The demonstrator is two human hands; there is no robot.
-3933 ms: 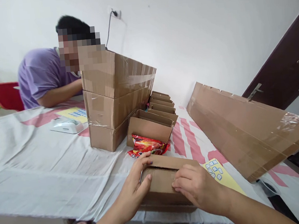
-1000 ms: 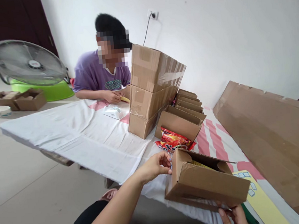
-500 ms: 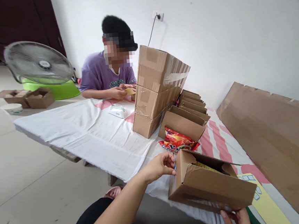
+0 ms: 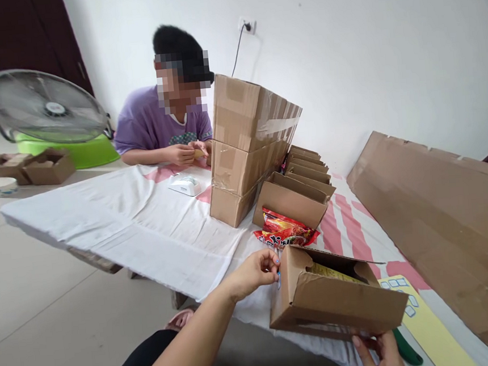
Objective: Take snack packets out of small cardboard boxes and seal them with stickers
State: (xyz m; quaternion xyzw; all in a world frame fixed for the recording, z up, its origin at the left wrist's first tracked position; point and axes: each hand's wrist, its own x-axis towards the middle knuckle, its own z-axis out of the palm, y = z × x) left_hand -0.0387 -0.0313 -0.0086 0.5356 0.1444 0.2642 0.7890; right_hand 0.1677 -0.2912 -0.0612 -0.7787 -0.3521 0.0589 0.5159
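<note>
An open cardboard box lies tilted at the near table edge, with something yellow and printed inside. My left hand is at the box's left end, thumb and forefinger pinched on a small blue-edged sticker against or close to the cardboard. My right hand grips the box's lower near edge at the right; its fingertips are partly hidden. Beside that hand lies a yellow sheet bearing blue-outlined stickers. A red noodle packet rests just behind the box.
Taped boxes stand stacked mid-table, with a row of open boxes alongside. Across the table, a person handles a small yellow piece near a white tape dispenser. A large cardboard sheet leans at right; a green-handled object lies nearby.
The view has shifted slightly, moving everything left. Both hands keep nearly the same places on the box. The person opposite has moved their hands a little with the yellow piece.
</note>
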